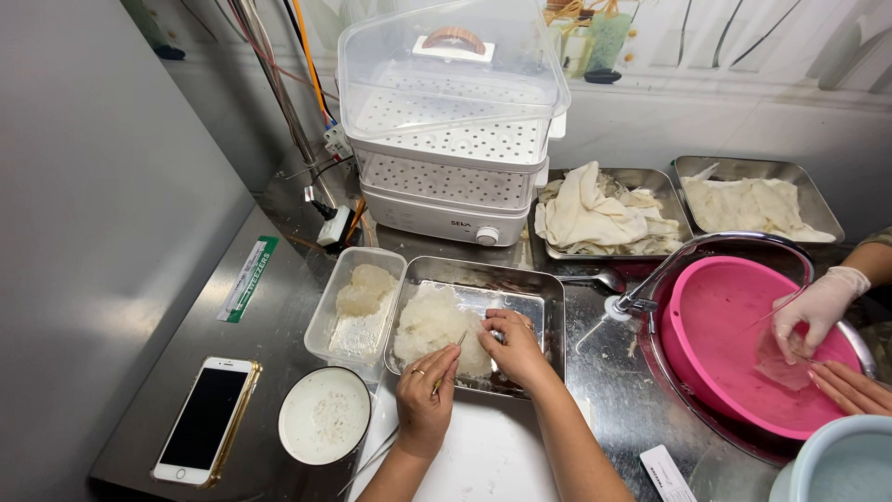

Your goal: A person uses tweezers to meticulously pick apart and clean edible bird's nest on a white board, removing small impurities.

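Left hand (425,395) pinching tweezers (449,358); right hand (514,346) fingertips pressing white fibrous mass (435,327) in steel tray (548,299) near counter (269,325) front edge; mass looks wet, soft, light, tears easily; lift from underneath, not by strands

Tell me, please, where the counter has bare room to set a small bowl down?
Bare steel shows on the counter between the packet of tweezers, the phone and the plastic tub. It is crowded around the metal tray, where both hands work, and by the pink basin.
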